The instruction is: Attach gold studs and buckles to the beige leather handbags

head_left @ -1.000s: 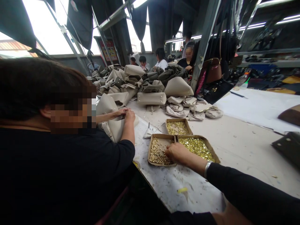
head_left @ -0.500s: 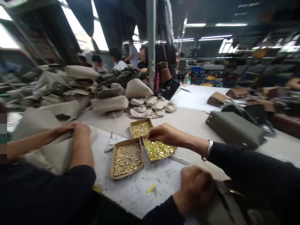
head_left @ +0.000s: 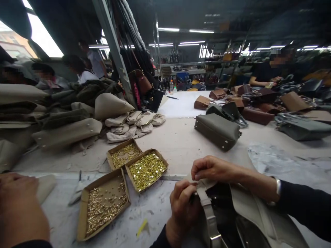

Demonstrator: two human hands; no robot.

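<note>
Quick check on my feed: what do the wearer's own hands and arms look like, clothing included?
Both the left hand and right hand are gloveless. The left sleeve and right sleeve are long and plain, near-black. A shiny silver-coloured bracelet circles the right wrist, beside the cuff.

Worktable (head_left: 181, 141): one, broad; surface beige to the rear, white at the front with dark specks and smudges. On it: three shallow cardboard trays grouped left of centre, namely a near tray (head_left: 81, 213), a middle tray (head_left: 153, 177) and a back tray (head_left: 110, 160), set close together. Yellow scrap (head_left: 142, 227), one, in front of the trays. Small pale item (head_left: 77, 193), one, left of the trays, kind unclear. Cloth pieces (head_left: 141, 119), pale, several, loosely stacked behind the trays. Bags (head_left: 69, 132), beige and dark green, heaped at far left. Grey-green bag (head_left: 217, 131), one, lying right of centre. Brown bags (head_left: 258, 116), several, strewn at rear right. White sheet (head_left: 178, 106), one, spread flat at the rear.
</note>
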